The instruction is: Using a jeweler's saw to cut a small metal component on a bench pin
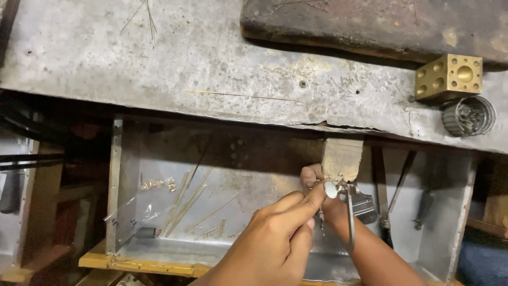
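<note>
Below the bench [211,63] edge, over the metal tray [159,249], I am holding a small oval silver piece [331,189] against the wooden peg [342,159]. My left hand [275,238] is pinching the piece between thumb and forefinger; my right hand [317,182] is closing its grip around a saw frame [350,217] beside it. From the head view, I judge the piece could be slipping from the pinch and dropping among the wire strips [190,204] if the saw catches.
</note>
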